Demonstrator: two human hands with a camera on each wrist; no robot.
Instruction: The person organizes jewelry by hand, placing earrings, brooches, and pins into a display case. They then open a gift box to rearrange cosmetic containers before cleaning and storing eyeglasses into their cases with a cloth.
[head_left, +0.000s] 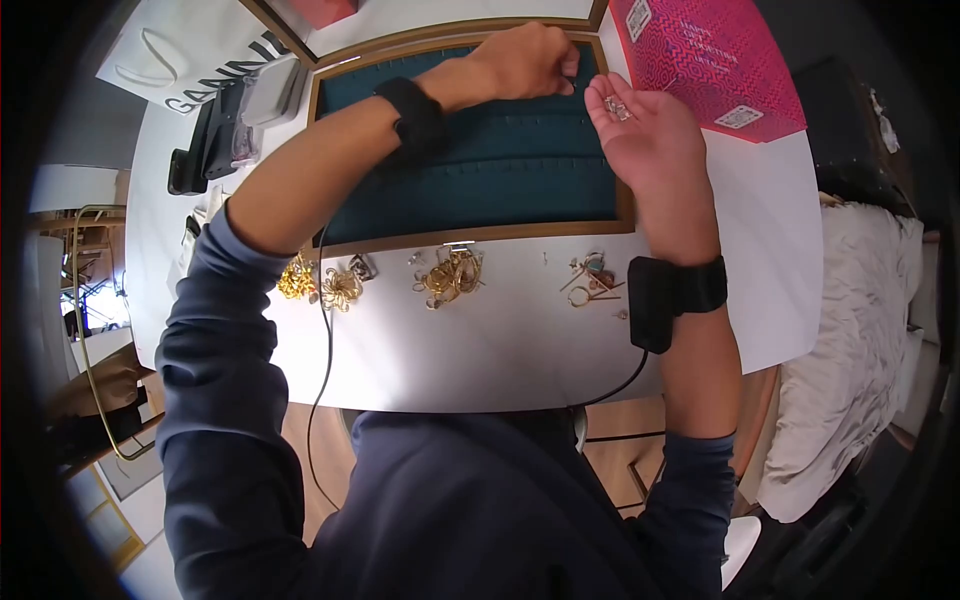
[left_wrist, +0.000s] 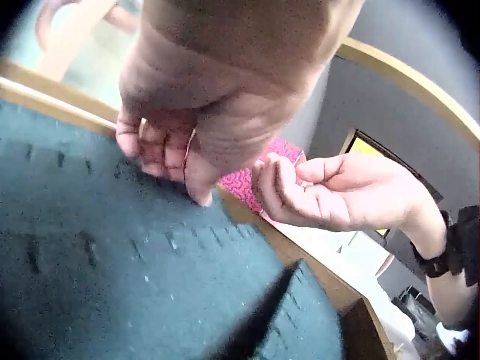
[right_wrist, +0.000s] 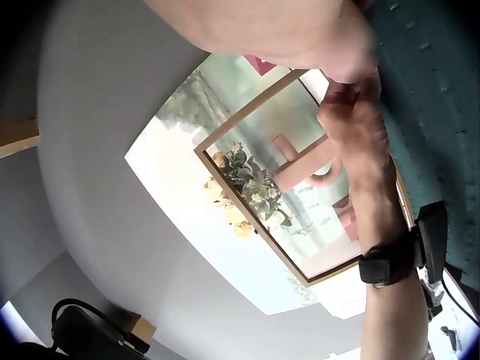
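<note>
A shallow wooden jewelry case [head_left: 625, 205] lined with dark teal slotted cloth [head_left: 500, 180] lies on the white table. Over its far right part is my left hand [head_left: 525, 62], palm down with fingers bent. In the left wrist view the thumb tip [left_wrist: 204, 196] comes right down at a row of slots; I cannot tell whether the fingers pinch something small. My right hand [head_left: 650, 130] is palm up beside the case's right edge, fingers loosely bent. A few small clear, shiny jewelry pieces [head_left: 618, 108] lie on its palm, near the fingers.
Along the case's near side lie gold jewelry piles [head_left: 450, 278], yellow-gold pieces [head_left: 297, 278] and mixed rings [head_left: 592, 280]. A pink patterned box [head_left: 715, 60] stands at the right. Back left are a white paper bag [head_left: 160, 55] and dark cases [head_left: 215, 125]. Cables [head_left: 328, 350] trail from both wrists.
</note>
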